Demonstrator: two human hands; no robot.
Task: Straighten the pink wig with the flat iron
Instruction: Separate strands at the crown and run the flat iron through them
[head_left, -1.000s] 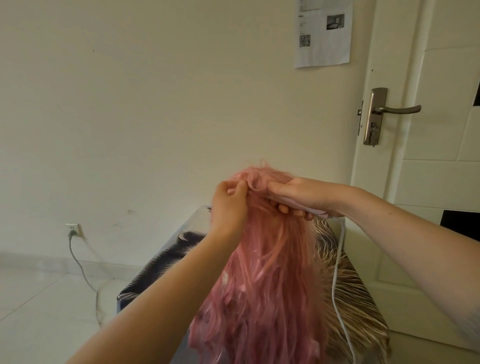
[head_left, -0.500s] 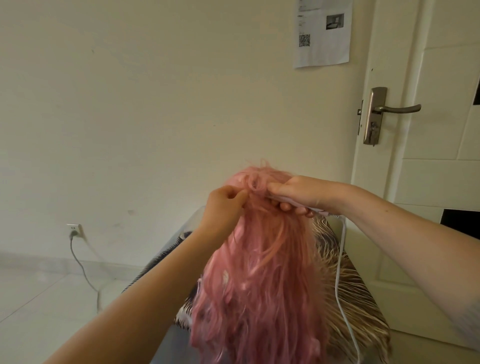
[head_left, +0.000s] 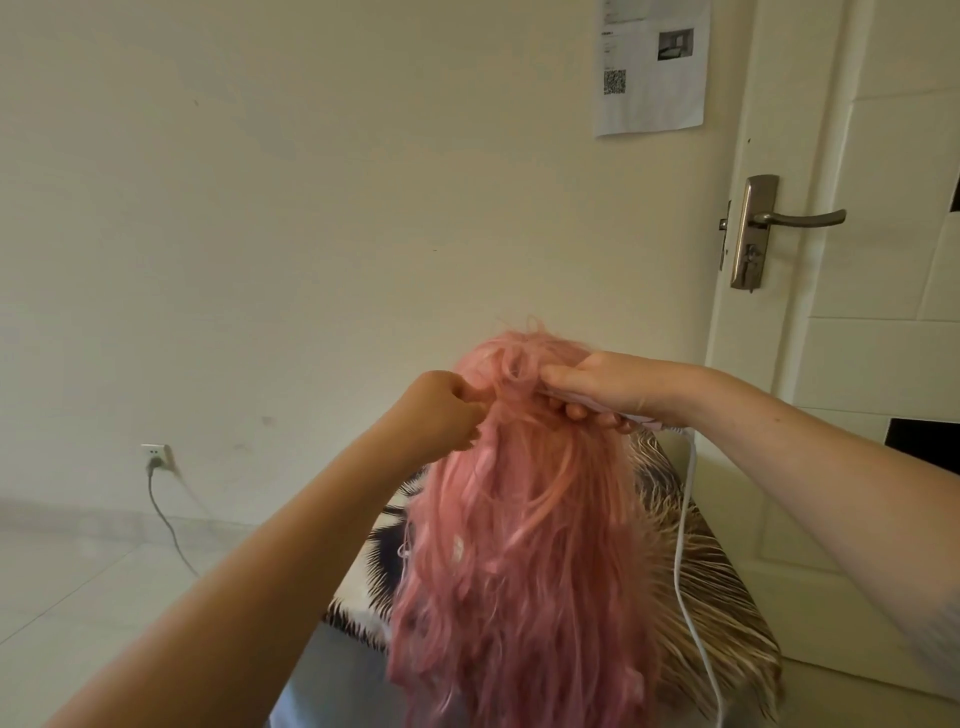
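A pink wig (head_left: 524, 545) hangs in the middle of the view, its crown held up at about the height of the two hands and its long strands falling down toward the bottom edge. The left hand (head_left: 441, 410) has its fingers curled in, pinching strands at the left side of the crown. The right hand (head_left: 608, 384) reaches in from the right and grips the pale pink flat iron (head_left: 631, 414), fingers wrapped under it and thumb along the top; the front of the iron is buried in the hair, so how its plates stand cannot be told. A white cord (head_left: 684, 519) leaves the back end of the iron and drops down past the right side of the wig.

Behind and below the wig lies a surface covered in a cloth (head_left: 711, 587) with a feathery pattern in brown, black and cream. A plain cream wall (head_left: 311, 208) fills most of the background. Low on it, at the left, is a white socket (head_left: 156, 456) with a plug in it and a grey cable (head_left: 169, 525) trailing onto the pale tiled floor (head_left: 78, 582). A printed sheet of paper (head_left: 652, 62) with a square code is stuck high on the wall, just beside a white door (head_left: 893, 312) with a metal lever handle (head_left: 800, 218).
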